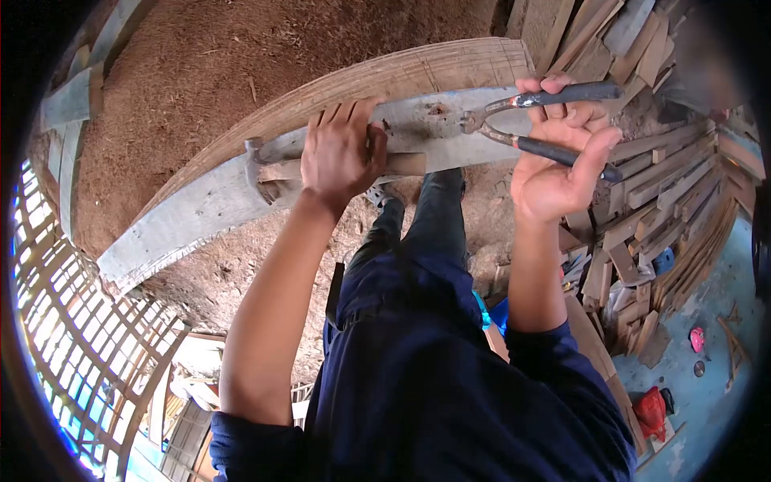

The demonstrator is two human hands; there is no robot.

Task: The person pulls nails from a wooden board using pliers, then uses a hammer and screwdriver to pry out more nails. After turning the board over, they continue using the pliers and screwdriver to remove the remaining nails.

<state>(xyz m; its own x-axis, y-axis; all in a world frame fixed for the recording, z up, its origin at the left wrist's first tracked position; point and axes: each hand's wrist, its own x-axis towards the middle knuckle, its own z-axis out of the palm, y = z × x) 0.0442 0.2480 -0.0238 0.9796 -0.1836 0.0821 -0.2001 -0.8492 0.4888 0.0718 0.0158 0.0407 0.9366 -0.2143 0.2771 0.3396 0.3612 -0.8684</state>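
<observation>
My left hand (341, 153) lies over the wooden handle of a hammer (281, 170), its fingers curled over it. The hammer rests along a long, pale, curved board (193, 210), head to the left, handle end showing right of my hand. In my raised right hand (562, 153) is a pair of pincers (554, 98) with black grips, handles spread apart and thumb extended. The rusty jaws point left, above the board. How far they are from its surface I cannot tell.
Behind the board runs a stack of thin curved planks (385, 72). Reddish-brown sawdust (193, 88) covers the ground beyond. Wood offcuts (642, 241) are piled at the right, a red object (650, 411) lies lower right, and a lattice (80, 321) stands at the left.
</observation>
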